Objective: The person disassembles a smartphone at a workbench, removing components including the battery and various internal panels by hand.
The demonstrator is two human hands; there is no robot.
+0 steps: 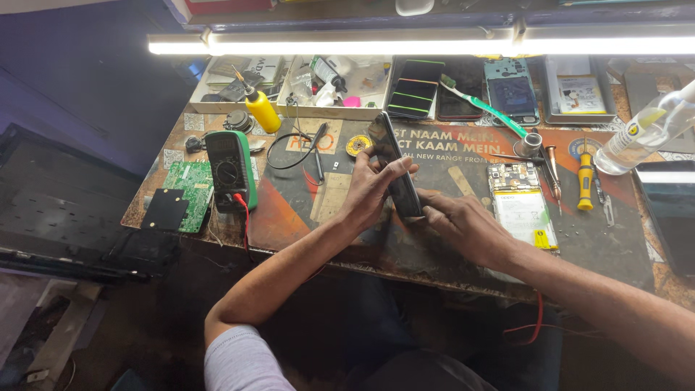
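Black and glossy, a phone (394, 170) is held on edge above the middle of the desk (304, 217), tilted so that its top end leans away to the left and its lower end points toward the person. The left hand (369, 190) is wrapped around the phone's left side, its grip closed on the body with the fingers (399, 168) curled over the front edge. The right hand (463, 224) is set at the phone's lower end, its fingertips pinched against the bottom corner, so that this grip too is closed on the phone. Just right of the right hand, an opened handset (523, 206) is laid flat with its innards and a white battery showing. Farther right, a yellow screwdriver (585, 181) is seen beside tweezers, and a clear bottle (648, 130) is tipped at the desk's right edge. To the left, a green multimeter (232, 170) is placed with a red lead trailing off the front edge, next to a green circuit board (190, 187). A yellow squeeze bottle (262, 110) is stood near white trays (289, 94) of small parts at the back, where several other handsets (416, 90) are lined up under a bright tube lamp (420, 45). A green toothbrush (489, 110) is laid diagonally across the mat behind the hands.
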